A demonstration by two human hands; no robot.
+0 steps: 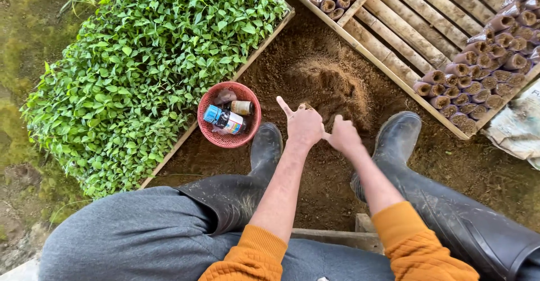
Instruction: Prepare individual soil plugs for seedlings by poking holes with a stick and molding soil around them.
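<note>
Hands [323, 130] over soil mound [332, 84]

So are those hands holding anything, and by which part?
Cannot be told: the left hand and right hand meet above the brown soil heap, palms hidden.

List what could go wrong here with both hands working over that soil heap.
1. The red basket of bottles sits right beside the left boot; a foot shift might tip it.
2. The left hand and right hand are bare, so grit in the soil pile could scratch them.
</note>
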